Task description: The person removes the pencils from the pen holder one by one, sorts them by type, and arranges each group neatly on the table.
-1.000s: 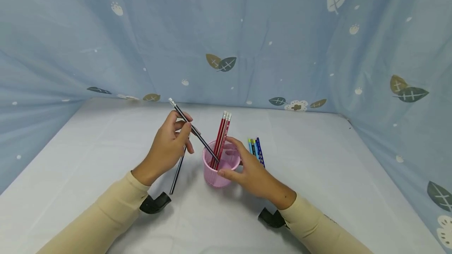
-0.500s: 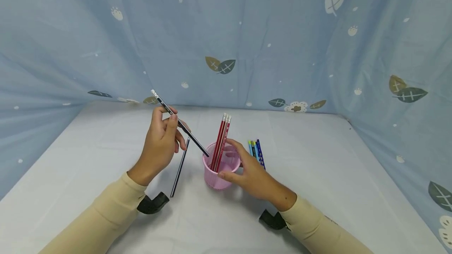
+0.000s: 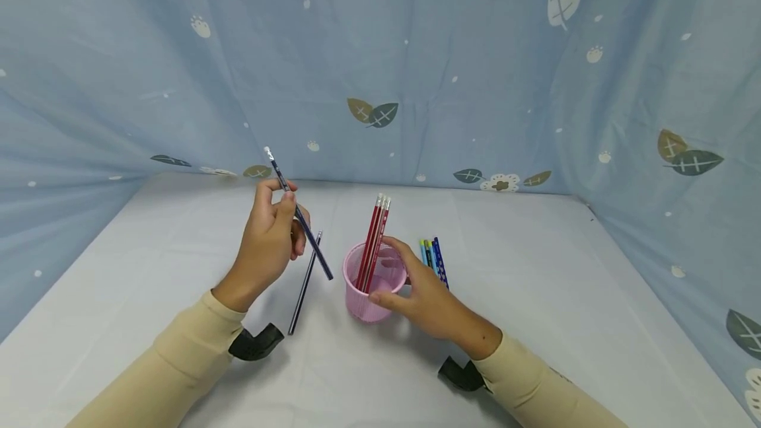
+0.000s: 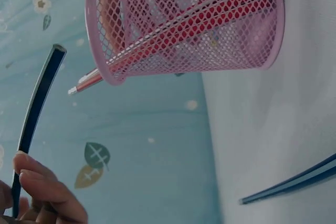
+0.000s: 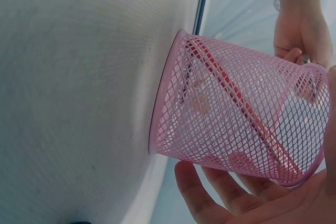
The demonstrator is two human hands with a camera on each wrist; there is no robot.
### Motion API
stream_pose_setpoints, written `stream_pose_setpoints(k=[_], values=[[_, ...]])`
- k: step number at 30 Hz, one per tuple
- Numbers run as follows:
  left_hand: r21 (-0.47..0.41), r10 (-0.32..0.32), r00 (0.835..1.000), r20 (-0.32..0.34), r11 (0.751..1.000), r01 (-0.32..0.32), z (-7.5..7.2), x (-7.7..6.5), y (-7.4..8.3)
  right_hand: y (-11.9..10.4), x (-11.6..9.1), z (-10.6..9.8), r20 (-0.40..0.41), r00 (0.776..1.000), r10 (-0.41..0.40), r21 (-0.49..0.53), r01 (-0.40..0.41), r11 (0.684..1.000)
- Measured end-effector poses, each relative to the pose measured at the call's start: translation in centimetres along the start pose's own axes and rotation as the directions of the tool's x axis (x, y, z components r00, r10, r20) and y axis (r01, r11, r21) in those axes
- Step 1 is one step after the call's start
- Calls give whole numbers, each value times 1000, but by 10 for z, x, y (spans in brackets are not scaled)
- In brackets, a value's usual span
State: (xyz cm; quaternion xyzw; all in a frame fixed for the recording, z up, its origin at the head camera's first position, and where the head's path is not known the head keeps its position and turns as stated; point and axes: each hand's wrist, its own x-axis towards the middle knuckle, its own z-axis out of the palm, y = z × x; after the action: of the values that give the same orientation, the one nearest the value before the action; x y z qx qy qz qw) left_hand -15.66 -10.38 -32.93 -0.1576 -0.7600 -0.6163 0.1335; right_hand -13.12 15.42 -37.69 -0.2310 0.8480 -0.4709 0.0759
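Between thumb and fingers, my left hand pinches a dark pencil with a white eraser end up. Its lower end hangs just left of a pink mesh pencil cup, apart from it. Standing on the white tabletop, the cup is gripped on its right side by my right hand, thumb at the front of the rim. Several red pencils lean inside the cup, seen through the mesh wall in the left wrist view. A second dark pencil lies on the table left of the cup.
Several blue, light-blue and green pencils lie behind my right hand, partly hidden by it. A blue curtain with leaf prints hangs along the back and sides of the white table.
The pencil in my left hand has come out of the cup, moving left; its lower end then swung down and stands steeper beside the rim. My right hand stays on the cup.
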Motion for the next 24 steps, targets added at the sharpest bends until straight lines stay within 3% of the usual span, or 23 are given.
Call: stream_pose_setpoints(k=[6, 12, 21, 24], values=[[86, -92, 989, 112, 993, 83, 0, -1, -3, 1, -1, 0, -2, 1000, -15, -6, 15, 1000], [205, -179, 972, 149, 968, 147, 2, 0, -7, 1, -1, 0, -7, 1000, -19, -5, 19, 1000], [282, -278, 933, 226, 936, 211, 3, -1, -17, 3, -2, 1, -1, 1000, 3, 7, -3, 1000], [291, -324, 910, 259, 924, 247, 3, -1, -20, 3, -2, 1, -2, 1000, -3, 13, 3, 1000]])
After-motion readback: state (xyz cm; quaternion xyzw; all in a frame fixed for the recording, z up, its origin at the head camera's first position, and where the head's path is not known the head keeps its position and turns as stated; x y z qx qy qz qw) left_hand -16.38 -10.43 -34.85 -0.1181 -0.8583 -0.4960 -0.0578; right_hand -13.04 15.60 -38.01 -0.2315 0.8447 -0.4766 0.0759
